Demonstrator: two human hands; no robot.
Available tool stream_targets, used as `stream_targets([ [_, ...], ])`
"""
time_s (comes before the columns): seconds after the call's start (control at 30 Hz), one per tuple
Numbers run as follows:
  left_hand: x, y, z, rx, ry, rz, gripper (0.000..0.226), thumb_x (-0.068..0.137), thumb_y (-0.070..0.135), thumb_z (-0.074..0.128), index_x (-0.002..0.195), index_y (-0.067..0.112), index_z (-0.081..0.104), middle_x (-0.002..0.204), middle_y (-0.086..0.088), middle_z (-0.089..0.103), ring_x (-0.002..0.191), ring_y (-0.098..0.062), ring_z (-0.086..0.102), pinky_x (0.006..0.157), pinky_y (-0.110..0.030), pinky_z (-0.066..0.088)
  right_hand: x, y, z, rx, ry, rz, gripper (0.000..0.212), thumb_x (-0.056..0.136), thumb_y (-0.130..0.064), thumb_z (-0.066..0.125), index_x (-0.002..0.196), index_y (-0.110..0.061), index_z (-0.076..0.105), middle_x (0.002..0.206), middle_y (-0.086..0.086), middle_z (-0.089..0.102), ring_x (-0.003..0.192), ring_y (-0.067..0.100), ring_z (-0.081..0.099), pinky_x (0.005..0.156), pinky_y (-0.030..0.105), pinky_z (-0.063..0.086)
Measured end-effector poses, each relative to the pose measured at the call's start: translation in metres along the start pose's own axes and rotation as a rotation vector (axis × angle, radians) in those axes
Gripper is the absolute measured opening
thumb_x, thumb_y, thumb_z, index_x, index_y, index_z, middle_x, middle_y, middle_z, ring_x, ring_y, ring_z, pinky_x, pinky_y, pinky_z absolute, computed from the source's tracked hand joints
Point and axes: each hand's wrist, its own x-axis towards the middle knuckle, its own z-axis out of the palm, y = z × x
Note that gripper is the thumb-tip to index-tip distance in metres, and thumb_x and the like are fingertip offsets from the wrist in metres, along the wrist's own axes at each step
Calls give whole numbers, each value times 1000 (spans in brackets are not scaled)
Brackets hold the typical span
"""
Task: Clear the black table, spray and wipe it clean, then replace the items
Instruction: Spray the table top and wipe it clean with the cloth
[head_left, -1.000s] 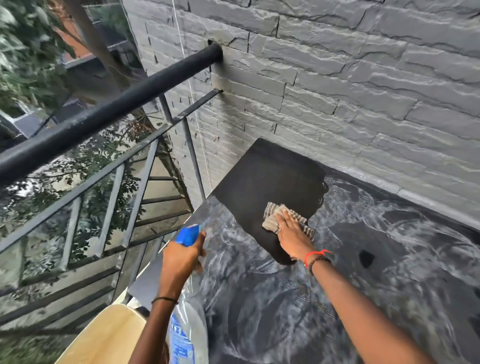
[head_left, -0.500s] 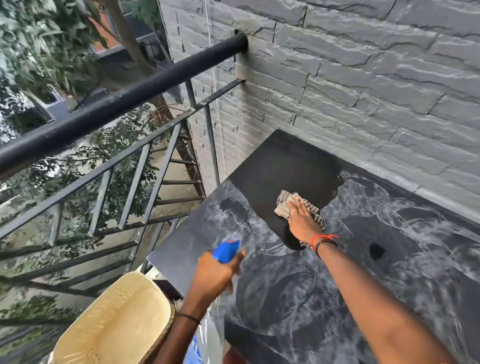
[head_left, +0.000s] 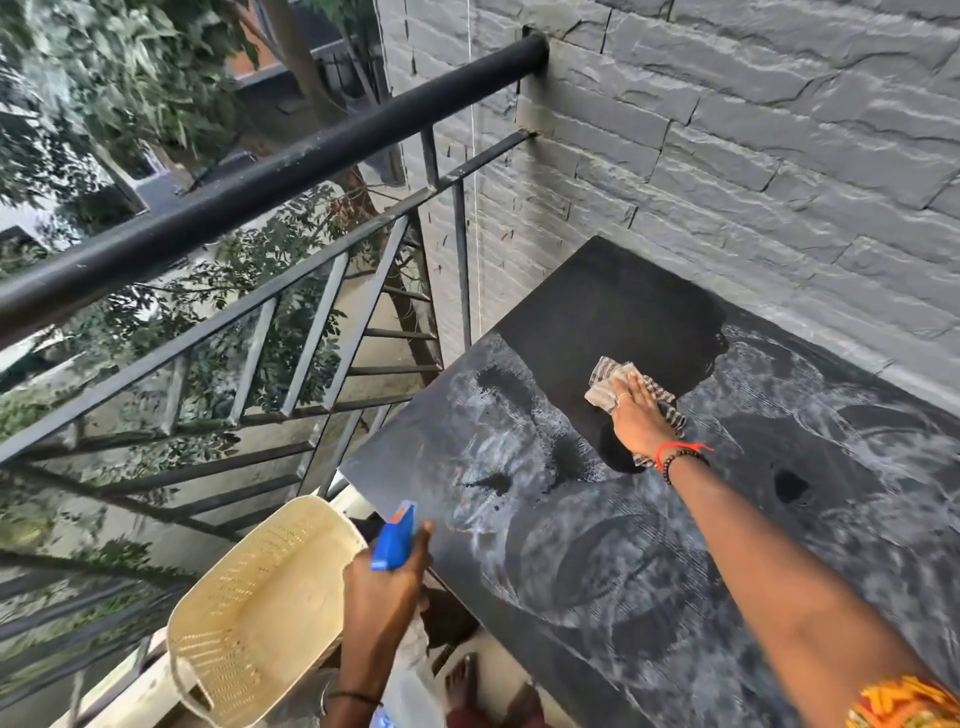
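Note:
The black table (head_left: 649, 561) stands against a grey stone wall, most of its top smeared with whitish dust and streaks, while its far left corner looks dark and wiped. My right hand (head_left: 636, 415) presses flat on a striped cloth (head_left: 605, 382) at the border of the wiped patch. My left hand (head_left: 387, 582) grips a spray bottle with a blue trigger head (head_left: 394, 535) just off the table's left edge, nozzle pointing toward the table. The bottle's clear body is mostly hidden below my hand.
A cream plastic basket (head_left: 260, 618) sits low at the left, beside the table. A black metal railing (head_left: 249, 208) with slanted bars runs along the left side. The grey stone wall (head_left: 753, 156) closes off the far side. Trees lie beyond the railing.
My view has shifted so the scene slides right and down. My right hand and cloth stay near the wiped patch's edge. More of the cream basket shows.

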Motion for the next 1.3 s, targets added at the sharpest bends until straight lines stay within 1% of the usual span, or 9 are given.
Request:
stream_targets([
  [0.1,13,-4,-18,38,74,77,38,92,30,62,65,3,60,40,4,55,37,-9,52,46,-18,38,1,0,0,-6,-10,13,56,99,-15,25,150,-15,4,157,8,-11,145,19,-9,118,31,-5],
  [0.23,25,-15,-36,8,86,18,46,88,46,64,59,10,64,53,-15,64,51,-32,60,57,-36,43,4,0,1,-56,-17,13,56,99,-14,27,149,-7,5,157,15,-7,145,22,-8,118,30,-3],
  [0.47,33,-23,-51,42,43,30,46,87,49,64,53,19,65,46,-10,61,52,-33,61,61,-40,47,-10,-36,12,-33,-41,-10,58,98,-12,27,150,-11,1,157,11,-12,145,23,-10,117,36,-5],
  [0.63,40,-9,-45,68,-37,67,52,88,53,56,59,12,68,50,-11,64,50,-28,62,64,-41,48,-55,-93,37,-87,11,-227,62,94,-1,27,149,-7,0,156,11,-14,144,24,-14,110,33,-14],
  [0.77,47,2,-37,76,-89,44,51,92,46,57,59,8,68,51,-11,67,43,-20,60,63,-38,49,-112,-110,69,-185,104,-478,53,95,-1,32,146,-1,16,150,6,-18,142,27,-16,108,37,-24],
  [0.87,54,6,-33,15,-87,28,48,92,39,61,60,3,65,54,-14,68,46,-26,63,61,-36,51,-149,-91,88,-156,150,-595,62,94,-3,37,148,-6,5,149,5,-16,141,24,-14,110,28,-25],
  [0.97,58,8,-32,-21,-97,5,48,92,37,63,63,-1,65,56,-15,69,49,-33,65,53,-28,49,-159,-58,83,-105,84,-565,62,97,-9,29,148,-18,-5,151,-3,-21,142,15,-19,114,27,-18],
  [1.07,56,10,-32,-27,-81,12,46,91,33,64,60,-1,64,57,-17,68,40,-20,59,41,-16,43,-134,-45,69,-109,107,-471,60,97,-12,27,149,-18,-1,153,-2,-19,144,14,-14,113,23,-16],
  [1.3,59,6,-34,-77,-98,-2,46,90,33,65,59,-1,64,57,-21,67,48,-37,62,57,-33,49,-110,-133,83,-35,67,-445,79,83,14,27,144,-21,-9,153,1,-22,142,20,-20,118,45,-4],
])
